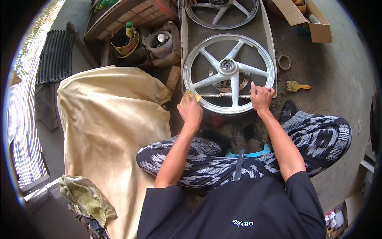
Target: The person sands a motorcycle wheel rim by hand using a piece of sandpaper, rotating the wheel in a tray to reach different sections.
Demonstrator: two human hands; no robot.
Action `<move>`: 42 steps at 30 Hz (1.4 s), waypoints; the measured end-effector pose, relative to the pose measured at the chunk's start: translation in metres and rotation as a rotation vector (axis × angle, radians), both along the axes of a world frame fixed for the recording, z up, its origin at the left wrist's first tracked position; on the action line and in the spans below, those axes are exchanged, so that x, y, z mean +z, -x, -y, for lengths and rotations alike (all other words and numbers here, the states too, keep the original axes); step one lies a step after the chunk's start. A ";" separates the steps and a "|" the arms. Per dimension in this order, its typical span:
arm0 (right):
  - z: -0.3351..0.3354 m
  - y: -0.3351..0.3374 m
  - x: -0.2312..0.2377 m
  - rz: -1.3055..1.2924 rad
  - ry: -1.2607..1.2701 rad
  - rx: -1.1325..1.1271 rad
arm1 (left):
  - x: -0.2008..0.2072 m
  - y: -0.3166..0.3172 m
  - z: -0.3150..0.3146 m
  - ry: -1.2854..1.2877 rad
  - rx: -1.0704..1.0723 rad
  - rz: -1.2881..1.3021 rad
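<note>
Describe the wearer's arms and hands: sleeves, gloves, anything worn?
Both the left hand and the right hand are bare: no gloves, and no rings, watch or bands that I can make out. Forearms are uncovered up to the short sleeves of a black T-shirt ending near the elbows. No markings visible on the arms.

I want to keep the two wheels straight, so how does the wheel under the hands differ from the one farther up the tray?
The near wheel shows whole, all five spokes and its hub; the far wheel is cut off by the picture's top edge. The near wheel is touched: the left hand presses a yellow sanding sheet at its rim and the right hand rests on the rim; the far wheel is untouched. Both are silver spoked wheels lying flat in the grey tray.
</note>
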State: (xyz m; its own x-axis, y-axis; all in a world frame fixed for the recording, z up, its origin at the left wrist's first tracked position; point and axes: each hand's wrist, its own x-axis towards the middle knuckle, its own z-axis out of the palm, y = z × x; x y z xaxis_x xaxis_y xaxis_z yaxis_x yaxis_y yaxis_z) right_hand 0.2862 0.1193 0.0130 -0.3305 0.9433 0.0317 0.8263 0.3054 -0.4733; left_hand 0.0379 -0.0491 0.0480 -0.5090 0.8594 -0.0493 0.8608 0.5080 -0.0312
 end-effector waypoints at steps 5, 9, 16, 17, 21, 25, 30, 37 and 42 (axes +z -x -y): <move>-0.003 -0.005 -0.003 0.019 -0.024 -0.004 | -0.002 -0.034 -0.019 0.044 0.233 0.095; -0.003 -0.004 -0.004 0.039 -0.023 0.002 | -0.005 -0.027 -0.033 0.042 0.370 0.174; 0.000 -0.006 -0.003 0.006 -0.004 -0.008 | 0.001 -0.043 -0.038 0.037 0.606 0.336; -0.001 -0.010 -0.005 0.007 0.000 -0.018 | 0.004 -0.047 -0.037 0.040 0.610 0.358; 0.000 -0.001 -0.004 -0.026 -0.030 -0.003 | -0.005 -0.024 -0.041 0.017 0.632 0.362; 0.000 0.002 0.000 -0.021 -0.025 0.001 | -0.029 0.018 -0.061 0.034 0.619 0.342; -0.002 -0.005 -0.003 -0.013 -0.017 -0.017 | -0.015 -0.014 -0.036 0.041 0.557 0.342; 0.002 -0.004 0.000 -0.007 -0.015 -0.001 | -0.014 -0.007 -0.031 0.053 0.537 0.351; 0.000 -0.001 0.002 -0.030 -0.022 -0.009 | -0.025 0.058 -0.075 0.139 0.476 0.381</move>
